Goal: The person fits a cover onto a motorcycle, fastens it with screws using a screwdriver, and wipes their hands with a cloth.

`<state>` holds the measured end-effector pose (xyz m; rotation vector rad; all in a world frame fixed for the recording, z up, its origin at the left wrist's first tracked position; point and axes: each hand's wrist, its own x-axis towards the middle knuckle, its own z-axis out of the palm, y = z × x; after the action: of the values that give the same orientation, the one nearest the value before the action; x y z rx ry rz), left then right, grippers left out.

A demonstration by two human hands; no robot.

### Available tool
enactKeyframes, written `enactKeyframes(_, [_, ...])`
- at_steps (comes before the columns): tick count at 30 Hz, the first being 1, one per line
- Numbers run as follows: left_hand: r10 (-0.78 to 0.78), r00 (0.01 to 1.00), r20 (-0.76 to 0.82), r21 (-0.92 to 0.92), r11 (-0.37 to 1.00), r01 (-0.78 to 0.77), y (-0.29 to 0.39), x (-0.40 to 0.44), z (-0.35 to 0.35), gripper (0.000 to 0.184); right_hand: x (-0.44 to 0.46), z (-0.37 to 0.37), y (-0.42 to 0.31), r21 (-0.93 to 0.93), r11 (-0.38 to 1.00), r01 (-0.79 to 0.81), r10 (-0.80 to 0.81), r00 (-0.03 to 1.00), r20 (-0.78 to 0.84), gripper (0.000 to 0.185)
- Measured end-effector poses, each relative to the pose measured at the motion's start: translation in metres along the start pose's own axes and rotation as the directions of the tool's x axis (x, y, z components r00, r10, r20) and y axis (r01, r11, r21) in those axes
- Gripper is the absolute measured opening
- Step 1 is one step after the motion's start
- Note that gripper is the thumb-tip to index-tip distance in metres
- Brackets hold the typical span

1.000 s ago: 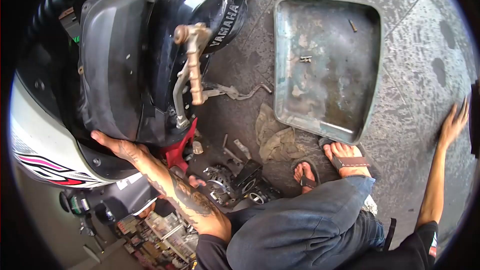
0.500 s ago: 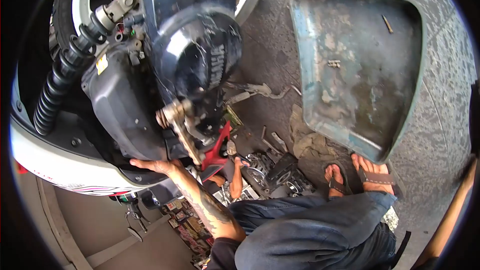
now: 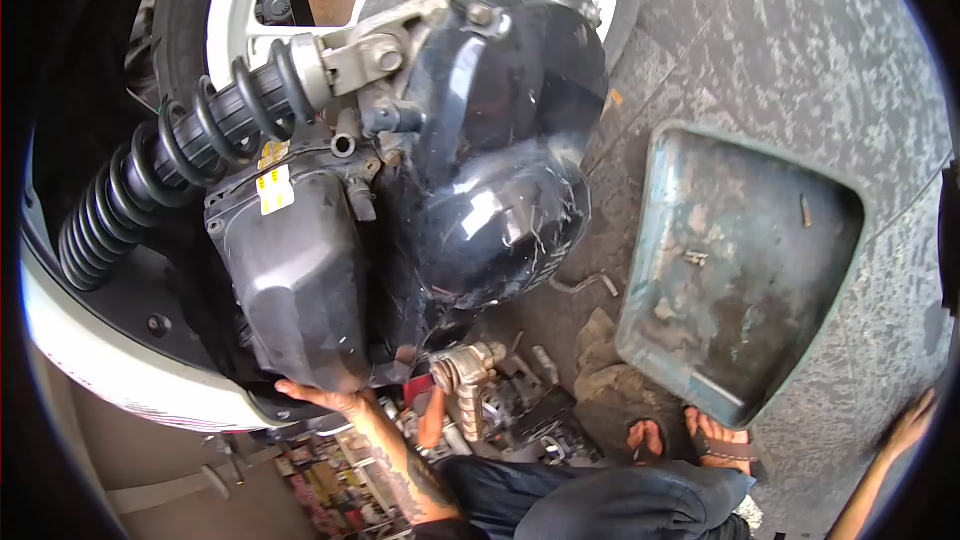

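Note:
My left hand [image 3: 325, 397] lies with stretched fingers against the lower end of a black plastic air filter box [image 3: 300, 290] on a scooter, close to its white body panel [image 3: 150, 395]. Beside the box is a glossy, scratched black engine cover [image 3: 505, 210]. A shock absorber [image 3: 185, 145] with a black coil spring runs up to the rear wheel [image 3: 235, 0]. A jointed metal lever [image 3: 467, 380] sticks out below the engine cover. At the far right edge my right hand [image 3: 912, 423] hangs low near the floor, fingers extended, holding nothing visible.
A worn blue-green tray [image 3: 745, 270] on the floor holds a few small metal parts. A rag [image 3: 605, 370] lies beside it. Another person's arm [image 3: 432, 420] shows behind the metal lever. Dismantled parts [image 3: 550, 430] and my sandalled feet [image 3: 720, 445] are nearby.
My view has shifted closer to the scooter, so the engine and wheel look larger and the tray sits lower. More of my right hand shows. My left hand keeps its place by the box.

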<state>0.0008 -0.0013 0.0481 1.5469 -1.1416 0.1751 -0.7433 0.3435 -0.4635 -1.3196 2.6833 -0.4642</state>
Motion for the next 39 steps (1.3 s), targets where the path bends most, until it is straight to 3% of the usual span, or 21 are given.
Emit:
enactKeyframes(2, [-0.187, 0.982, -0.032, -0.114, 0.977, 0.183, 0.02, -0.009, 0.02, 0.082, 0.052, -0.049, -0.131, -0.071, 0.969, 0.236, -0.244, 0.961, -0.134, 0.046])
enactKeyframes(4, [-0.298, 0.95, -0.093, -0.237, 0.934, 0.269, 0.002, -0.015, 0.014, 0.078, 0.055, -0.049, -0.141, -0.068, 0.974, 0.216, -0.226, 0.952, -0.208, 0.047])
enactKeyframes(5, [-0.267, 0.963, -0.039, -0.172, 0.951, 0.257, -0.01, -0.013, 0.002, 0.087, 0.055, -0.053, -0.152, -0.152, 0.971, 0.184, -0.214, 0.953, -0.213, 0.046])
enactKeyframes(7, [-0.369, 0.929, -0.011, -0.279, 0.894, 0.351, -0.011, -0.017, 0.002, 0.091, 0.053, -0.049, -0.154, -0.168, 0.972, 0.163, -0.204, 0.943, -0.265, 0.047])
enactKeyframes(9, [-0.254, 0.956, 0.145, -0.269, 0.92, 0.285, -0.028, -0.016, -0.008, 0.089, 0.049, -0.049, -0.158, -0.219, 0.97, 0.105, -0.16, 0.956, -0.246, 0.048])
enactKeyframes(11, [0.059, 0.997, 0.039, 0.104, 0.993, -0.063, -0.033, -0.015, 0.003, 0.088, 0.049, -0.045, -0.152, -0.182, 0.977, 0.11, -0.155, 0.955, -0.254, 0.047])
enactKeyframes(12, [0.088, 0.995, 0.047, 0.192, 0.977, -0.096, -0.029, -0.015, 0.007, 0.087, 0.05, -0.046, -0.153, -0.15, 0.981, 0.121, -0.158, 0.953, -0.26, 0.045])
enactKeyframes(15, [-0.116, 0.982, 0.15, 0.128, 0.987, 0.097, -0.001, -0.015, 0.022, 0.082, 0.05, -0.06, -0.179, -0.078, 0.996, 0.035, -0.054, 0.965, -0.256, 0.039])
enactKeyframes(17, [-0.149, 0.969, 0.196, 0.078, 0.988, 0.136, -0.006, -0.014, 0.025, 0.078, 0.062, -0.043, -0.185, 0.263, 0.965, 0.006, 0.091, 0.931, -0.355, 0.037])
enactKeyframes(18, [0.108, 0.984, 0.141, -0.101, 0.99, -0.094, 0.009, -0.012, 0.034, 0.074, 0.073, -0.071, -0.24, 0.449, 0.885, 0.125, 0.049, 0.933, -0.357, 0.035])
enactKeyframes(19, [0.137, 0.982, 0.131, -0.121, 0.985, -0.122, 0.018, -0.012, 0.036, 0.071, 0.08, -0.107, -0.331, 0.612, 0.754, 0.239, 0.007, 0.928, -0.372, 0.034])
enactKeyframes(20, [0.1, 0.984, 0.149, -0.105, 0.991, -0.085, 0.018, -0.012, 0.033, 0.069, 0.086, -0.146, -0.397, 0.634, 0.697, 0.335, -0.161, 0.935, -0.317, 0.031])
enactKeyframes(22, [0.065, 0.982, 0.176, -0.099, 0.994, -0.048, 0.015, -0.015, 0.032, 0.068, 0.089, -0.209, -0.521, 0.827, 0.382, 0.413, -0.357, 0.891, -0.28, 0.025])
enactKeyframes(23, [0.148, 0.982, 0.117, -0.088, 0.986, -0.138, 0.014, -0.013, 0.036, 0.065, 0.091, -0.235, -0.577, 0.784, 0.311, 0.537, -0.452, 0.81, -0.375, 0.024])
enactKeyframes(24, [0.23, 0.972, 0.056, -0.07, 0.972, -0.226, 0.015, -0.01, 0.039, 0.063, 0.095, -0.25, -0.627, 0.843, 0.166, 0.511, -0.481, 0.788, -0.384, 0.023])
enactKeyframes(26, [0.207, 0.975, 0.087, -0.106, 0.975, -0.197, 0.029, -0.011, 0.036, 0.063, 0.108, -0.257, -0.712, 0.818, -0.045, 0.573, -0.508, 0.692, -0.512, 0.025])
enactKeyframes(28, [0.118, 0.984, 0.133, -0.158, 0.983, -0.096, 0.035, -0.015, 0.034, 0.061, 0.123, -0.223, -0.78, 0.794, -0.08, 0.602, -0.48, 0.675, -0.56, 0.031])
enactKeyframes(29, [0.115, 0.985, 0.127, -0.161, 0.983, -0.093, 0.036, -0.016, 0.033, 0.061, 0.123, -0.225, -0.788, 0.79, 0.001, 0.613, -0.477, 0.695, -0.539, 0.03])
enactKeyframes(33, [0.175, 0.978, 0.112, -0.182, 0.971, -0.153, 0.027, -0.014, 0.037, 0.056, 0.127, -0.229, -0.792, 0.708, 0.01, 0.706, -0.493, 0.619, -0.611, 0.026])
enactKeyframes(36, [0.104, 0.981, 0.162, -0.202, 0.977, -0.07, 0.029, -0.016, 0.034, 0.055, 0.128, -0.233, -0.793, 0.618, 0.109, 0.778, -0.54, 0.569, -0.62, 0.024])
enactKeyframes(39, [0.01, 0.984, 0.18, -0.2, 0.979, 0.027, 0.031, -0.019, 0.036, 0.054, 0.126, -0.235, -0.787, 0.632, 0.156, 0.76, -0.533, 0.603, -0.594, 0.022])
